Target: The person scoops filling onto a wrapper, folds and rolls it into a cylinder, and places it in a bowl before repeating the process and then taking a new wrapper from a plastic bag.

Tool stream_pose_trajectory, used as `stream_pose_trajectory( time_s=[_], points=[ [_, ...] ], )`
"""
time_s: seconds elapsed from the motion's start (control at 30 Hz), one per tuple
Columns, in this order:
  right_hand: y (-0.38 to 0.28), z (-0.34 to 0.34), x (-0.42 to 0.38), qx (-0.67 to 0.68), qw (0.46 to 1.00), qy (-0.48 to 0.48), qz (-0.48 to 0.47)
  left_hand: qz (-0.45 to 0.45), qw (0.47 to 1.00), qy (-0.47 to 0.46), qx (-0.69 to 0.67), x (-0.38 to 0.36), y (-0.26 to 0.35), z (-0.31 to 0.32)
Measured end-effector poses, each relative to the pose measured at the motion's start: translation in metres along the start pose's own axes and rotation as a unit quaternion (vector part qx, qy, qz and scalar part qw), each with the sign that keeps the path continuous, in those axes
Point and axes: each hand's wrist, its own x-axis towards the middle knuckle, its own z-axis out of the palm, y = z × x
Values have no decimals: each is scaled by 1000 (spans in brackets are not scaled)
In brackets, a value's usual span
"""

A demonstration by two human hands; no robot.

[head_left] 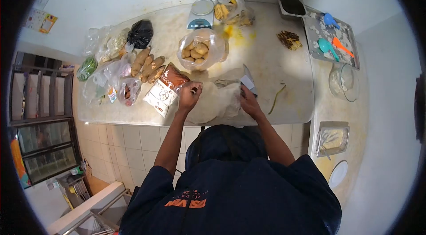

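Observation:
A thin, clear plastic bag [215,104] lies spread out in front of me, between my two hands. My left hand [189,96] has its fingers curled closed on the bag's left side, beside a brown and white printed packet [166,86]. On the other side, my right hand [250,102] is closed on the bag's right edge; its fingertips are partly hidden. Just beyond my right hand is a white and dark blue flat item [249,81], whose kind I cannot make out. Farther back stands an open plastic bag of potatoes [195,51].
Brown root vegetables [148,64], a black bag [140,34] and several clear bags crowd the left. At the back are a scale [201,14] and a banana bag [235,11]. Rightward lie peels [289,39], a spoon tray [330,35] and a glass bowl [343,82].

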Motion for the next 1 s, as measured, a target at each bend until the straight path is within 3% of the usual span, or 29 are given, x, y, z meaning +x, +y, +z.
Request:
stream_pose_trajectory(
  time_s=[0.03, 0.2, 0.33, 0.37, 0.47, 0.5, 0.6, 0.63, 0.73, 0.77, 0.83, 0.9, 1.0],
  points=[
    [-2, -10, -8, 65, 998, 17, 16, -8, 1000, 2, -14, 6, 5, 2],
    [-33, -67, -55, 80, 980, 184, -3, -11, 992, -24, -122, 36, 66, 21],
    [-57, -104, -96, 142, 955, 254, -52, -47, 948, -163, -270, 49, 130, 69],
    [-61, -113, -109, 164, 951, 254, -64, -20, 929, -233, -286, 53, 134, 89],
    [-93, -119, -141, 319, 889, 319, -76, -41, 881, -341, -325, 43, 181, 146],
    [-97, -127, -156, 344, 885, 298, -101, -69, 864, -387, -314, 34, 189, 167],
    [-111, -138, -193, 377, 833, 388, -111, -243, 632, -547, -492, 6, 205, 215],
    [-100, -147, -205, 374, 828, 403, -111, -278, 582, -553, -527, -7, 217, 223],
    [-42, -167, -242, 391, 781, 474, -116, -339, 520, -563, -546, -39, 256, 236],
    [-31, -171, -259, 415, 768, 475, -108, -365, 555, -549, -507, -48, 259, 249],
    [-11, -178, -294, 457, 743, 477, -107, -358, 565, -562, -486, -68, 245, 292],
    [19, -184, -333, 485, 711, 504, -76, -361, 562, -578, -468, -93, 257, 323],
    [58, -191, -395, 449, 706, 546, -55, -421, 553, -603, -391, -140, 289, 357]
  ],
)
